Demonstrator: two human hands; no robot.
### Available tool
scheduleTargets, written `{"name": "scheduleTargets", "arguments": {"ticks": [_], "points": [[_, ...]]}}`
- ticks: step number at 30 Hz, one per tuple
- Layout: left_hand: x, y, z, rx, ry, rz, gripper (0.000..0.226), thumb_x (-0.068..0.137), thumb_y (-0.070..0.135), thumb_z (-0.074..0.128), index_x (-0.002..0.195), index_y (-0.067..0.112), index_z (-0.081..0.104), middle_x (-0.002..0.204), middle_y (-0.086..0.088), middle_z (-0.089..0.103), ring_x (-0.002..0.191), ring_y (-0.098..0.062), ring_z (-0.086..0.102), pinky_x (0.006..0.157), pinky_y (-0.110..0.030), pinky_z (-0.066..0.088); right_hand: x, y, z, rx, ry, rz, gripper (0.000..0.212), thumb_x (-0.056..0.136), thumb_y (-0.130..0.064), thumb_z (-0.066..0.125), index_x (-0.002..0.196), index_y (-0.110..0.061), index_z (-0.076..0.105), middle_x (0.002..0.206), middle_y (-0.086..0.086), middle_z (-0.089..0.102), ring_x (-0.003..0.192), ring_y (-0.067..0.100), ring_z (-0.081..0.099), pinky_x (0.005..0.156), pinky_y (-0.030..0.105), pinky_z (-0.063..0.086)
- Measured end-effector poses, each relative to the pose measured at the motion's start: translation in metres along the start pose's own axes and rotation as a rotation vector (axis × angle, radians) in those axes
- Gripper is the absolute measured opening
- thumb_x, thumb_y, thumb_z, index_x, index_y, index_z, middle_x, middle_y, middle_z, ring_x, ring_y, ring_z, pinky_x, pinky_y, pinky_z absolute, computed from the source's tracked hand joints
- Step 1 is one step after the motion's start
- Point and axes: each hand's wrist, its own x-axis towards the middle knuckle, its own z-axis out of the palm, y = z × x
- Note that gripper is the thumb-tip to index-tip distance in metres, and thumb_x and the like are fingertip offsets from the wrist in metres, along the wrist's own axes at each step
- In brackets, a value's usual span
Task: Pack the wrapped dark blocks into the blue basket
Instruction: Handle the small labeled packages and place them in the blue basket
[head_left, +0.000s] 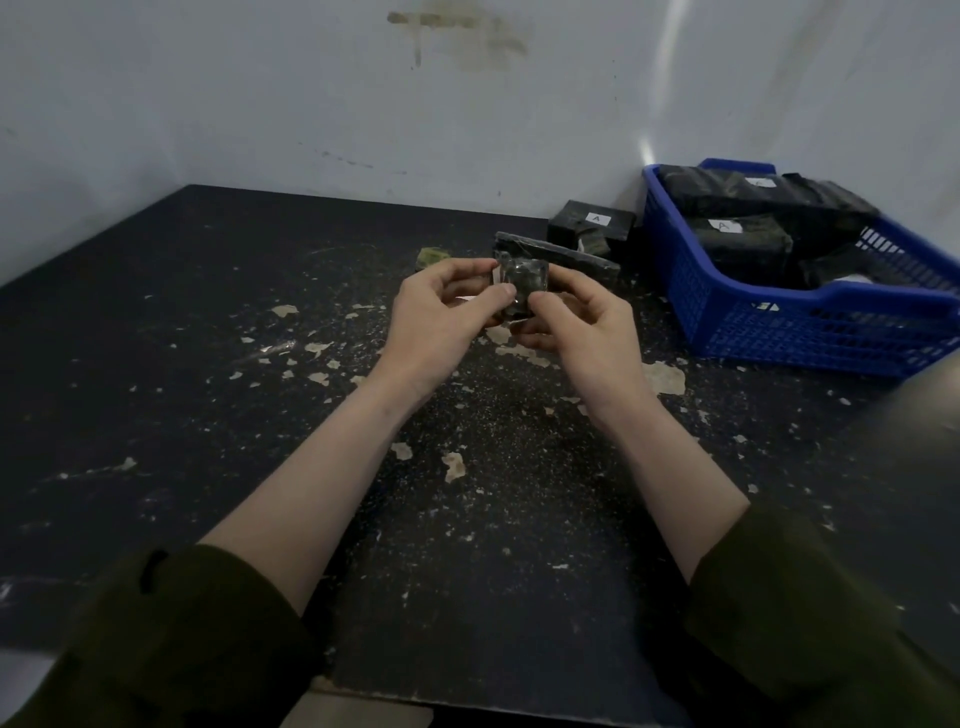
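A small dark block in clear wrap (521, 283) is held above the table's middle between both hands. My left hand (441, 317) pinches its left side with thumb and fingers, and my right hand (576, 325) pinches its right side. The blue basket (769, 322) stands at the right and holds several wrapped dark blocks (737, 241), some with white "A" labels. Another labelled wrapped block (592, 223) sits on the table just left of the basket. A flat dark slab (582, 257) lies behind my hands.
The black table (208, 364) is littered with pale flakes and crumbs. A grey wall rises close behind it. A small greenish scrap (432, 256) lies near the slab. A blurred dark shape (924, 467) fills the right edge.
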Motion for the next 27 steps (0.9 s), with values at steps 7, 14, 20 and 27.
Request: {"name": "scheduleTargets", "arguments": {"ticks": [7, 14, 20, 27], "points": [[-0.001, -0.002, 0.002, 0.123, -0.011, -0.017, 0.034, 0.072, 0.033, 0.074, 0.103, 0.021, 0.068, 0.099, -0.002, 0.073, 0.096, -0.016, 0.071, 0.086, -0.036, 0.059, 0.003, 0.004, -0.001, -0.041, 0.032, 0.004, 0.031, 0.093, -0.008, 0.064, 0.124, -0.007, 0.066, 0.098, 0.007, 0.075, 0.08, 0.012, 0.072, 0.07, 0.024, 0.058], [0.0, 0.0, 0.002, 0.08, -0.053, -0.029, 0.02, 0.089, 0.009, 0.065, 0.102, 0.024, 0.066, 0.101, 0.0, 0.073, 0.097, -0.011, 0.07, 0.087, -0.029, 0.057, 0.001, 0.003, 0.0, -0.068, 0.041, -0.041, 0.03, 0.089, -0.011, 0.072, 0.118, -0.013, 0.065, 0.103, 0.013, 0.07, 0.092, 0.02, 0.071, 0.079, 0.037, 0.062], [-0.001, 0.0, 0.001, 0.037, -0.009, -0.014, 0.02, 0.09, 0.005, 0.066, 0.101, 0.021, 0.069, 0.1, -0.002, 0.073, 0.095, -0.013, 0.071, 0.085, -0.028, 0.058, 0.001, -0.001, -0.007, -0.169, 0.102, -0.121, 0.045, 0.079, -0.022, 0.083, 0.121, -0.021, 0.064, 0.099, -0.002, 0.064, 0.082, 0.004, 0.067, 0.073, 0.027, 0.061], [-0.004, 0.008, 0.005, -0.096, -0.037, -0.072, 0.017, 0.092, 0.011, 0.063, 0.108, 0.012, 0.068, 0.1, -0.004, 0.071, 0.096, -0.015, 0.069, 0.091, -0.034, 0.057, -0.001, -0.001, -0.003, -0.212, 0.054, -0.198, 0.039, 0.087, -0.022, 0.073, 0.125, -0.023, 0.066, 0.109, -0.008, 0.062, 0.099, 0.007, 0.063, 0.089, 0.037, 0.057]]}}
